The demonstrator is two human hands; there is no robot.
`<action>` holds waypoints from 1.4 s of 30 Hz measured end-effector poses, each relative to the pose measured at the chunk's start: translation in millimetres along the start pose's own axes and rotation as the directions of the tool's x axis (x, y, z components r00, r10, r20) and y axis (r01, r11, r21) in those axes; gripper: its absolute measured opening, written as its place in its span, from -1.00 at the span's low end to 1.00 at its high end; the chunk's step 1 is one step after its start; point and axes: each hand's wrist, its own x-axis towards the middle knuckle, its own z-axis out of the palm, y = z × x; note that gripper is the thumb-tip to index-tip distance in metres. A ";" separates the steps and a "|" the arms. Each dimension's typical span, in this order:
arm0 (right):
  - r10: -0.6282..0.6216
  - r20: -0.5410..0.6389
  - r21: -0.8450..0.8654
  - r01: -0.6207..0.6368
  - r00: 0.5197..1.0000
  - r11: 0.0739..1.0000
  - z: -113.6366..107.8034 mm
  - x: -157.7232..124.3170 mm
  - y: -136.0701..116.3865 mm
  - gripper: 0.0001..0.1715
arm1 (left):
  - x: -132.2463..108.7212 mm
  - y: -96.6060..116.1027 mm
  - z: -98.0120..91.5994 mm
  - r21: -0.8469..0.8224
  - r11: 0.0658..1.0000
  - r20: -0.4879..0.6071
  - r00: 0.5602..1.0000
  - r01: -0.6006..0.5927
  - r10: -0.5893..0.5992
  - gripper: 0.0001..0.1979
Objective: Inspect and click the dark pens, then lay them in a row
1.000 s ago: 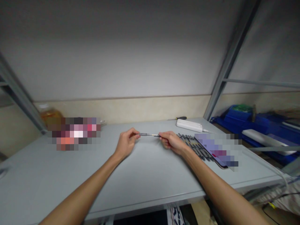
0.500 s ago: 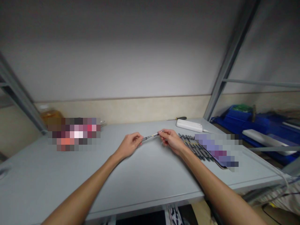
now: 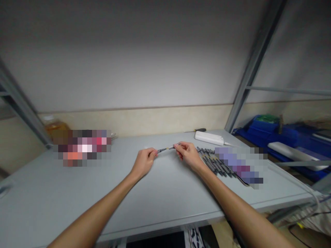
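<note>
grey table (image 3: 160,193) against a pale wall (image 3: 144,62).

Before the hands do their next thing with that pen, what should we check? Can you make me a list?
1. Left hand pinches the near end of the pen: ok.
2. Right hand pinches the far end: ok.
3. Pen is held level: not ok, its right end sits higher.
4. Pen is in one piece and closed: cannot tell, too blurred.
5. Row of pens lies flat on the table, just to the right of the right hand: ok.
6. Bare table surface below both hands: ok.
</note>
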 end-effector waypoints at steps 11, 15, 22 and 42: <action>0.092 0.047 0.098 -0.096 0.995 0.990 -1.5 -2.3 -5.7 -0.67 | -6.7 10.5 -0.1 0.079 0.997 -0.051 0.998 -0.018 0.022 -0.68; 0.131 0.072 0.159 -0.141 0.989 0.977 -3.2 -2.5 -5.6 -0.68 | -7.9 14.6 0.7 0.056 0.998 -0.056 0.998 0.000 0.003 -0.68; 0.083 0.023 0.311 -0.086 0.996 0.947 1.5 -3.4 -9.8 -0.65 | -6.9 7.9 8.6 -0.108 0.994 0.001 1.000 -0.013 0.013 -0.71; 0.279 0.271 0.687 -0.388 0.921 0.614 12.7 16.6 -70.4 -0.49 | -5.9 9.8 3.6 -0.292 0.953 0.141 0.982 -0.077 0.123 -0.68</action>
